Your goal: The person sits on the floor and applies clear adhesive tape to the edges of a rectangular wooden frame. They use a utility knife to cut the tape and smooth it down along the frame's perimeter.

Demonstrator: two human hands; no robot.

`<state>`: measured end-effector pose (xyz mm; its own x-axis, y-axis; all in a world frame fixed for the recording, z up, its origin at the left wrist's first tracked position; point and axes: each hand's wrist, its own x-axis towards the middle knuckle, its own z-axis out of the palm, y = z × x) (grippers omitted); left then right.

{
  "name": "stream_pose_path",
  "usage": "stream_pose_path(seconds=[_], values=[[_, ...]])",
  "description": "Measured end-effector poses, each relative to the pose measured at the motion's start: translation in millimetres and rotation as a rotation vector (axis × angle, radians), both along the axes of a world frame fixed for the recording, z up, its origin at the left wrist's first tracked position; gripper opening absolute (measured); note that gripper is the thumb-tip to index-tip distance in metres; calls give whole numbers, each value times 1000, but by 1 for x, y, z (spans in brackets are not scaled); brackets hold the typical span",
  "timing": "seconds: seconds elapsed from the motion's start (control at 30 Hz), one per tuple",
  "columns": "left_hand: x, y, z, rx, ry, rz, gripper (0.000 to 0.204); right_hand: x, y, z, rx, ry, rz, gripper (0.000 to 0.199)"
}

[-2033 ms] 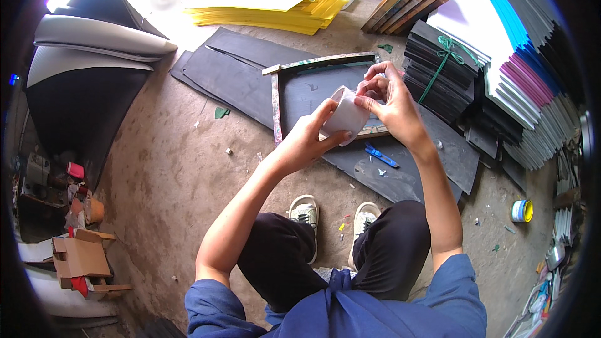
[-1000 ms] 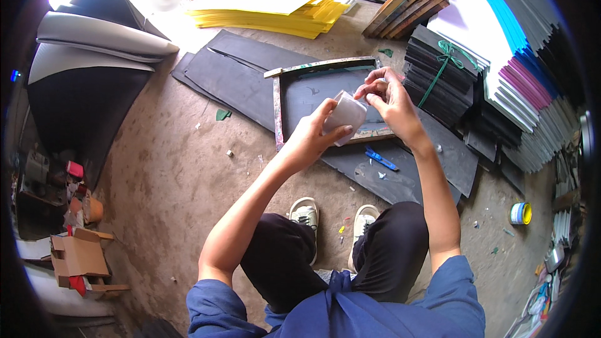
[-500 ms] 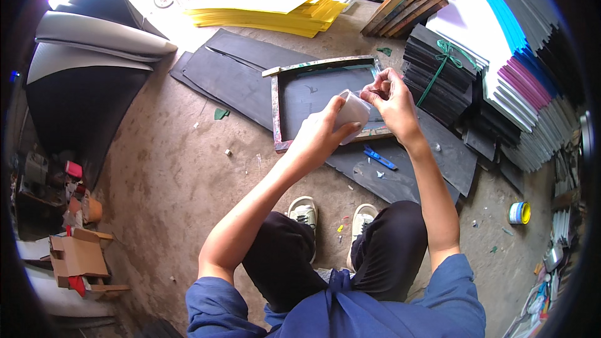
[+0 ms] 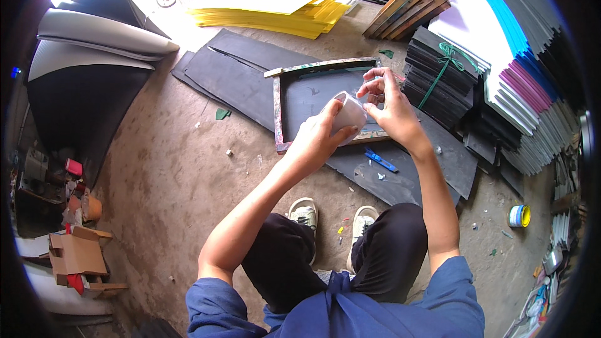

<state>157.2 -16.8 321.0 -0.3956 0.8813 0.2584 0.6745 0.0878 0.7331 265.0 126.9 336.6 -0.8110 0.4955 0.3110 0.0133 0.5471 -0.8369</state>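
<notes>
Head view: person crouching over a wooden frame point(image 4: 325, 66).
Left hand point(image 4: 319, 138): fingers curled around a white cup point(image 4: 348, 112).
Right hand point(image 4: 391, 109): fingertips point(image 4: 370, 91) pinched just above the cup's rim; what they hold is unclear.

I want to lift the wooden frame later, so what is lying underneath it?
The wooden frame lies on overlapping black sheets spread over the dirt floor. Its near edge is partly covered by the left hand, the white container and the right hand.
</notes>
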Motion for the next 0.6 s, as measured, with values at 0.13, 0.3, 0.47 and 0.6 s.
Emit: stream_pose_path(seconds=[0.13, 0.3, 0.47, 0.6], values=[[-3, 0, -4, 48, 9, 12, 43, -1, -9, 6, 14, 55, -9, 55], [-3, -2, 4, 27, -13, 24, 42, -3, -14, 7, 34, 115, -17, 70], [-4, -4, 3, 58, -19, -4, 42, -4, -12, 6, 55, 100, -11, 73], [-6, -6, 2, 68, -1, -10, 42, -8, -10, 3, -1, 89, 8, 71]])
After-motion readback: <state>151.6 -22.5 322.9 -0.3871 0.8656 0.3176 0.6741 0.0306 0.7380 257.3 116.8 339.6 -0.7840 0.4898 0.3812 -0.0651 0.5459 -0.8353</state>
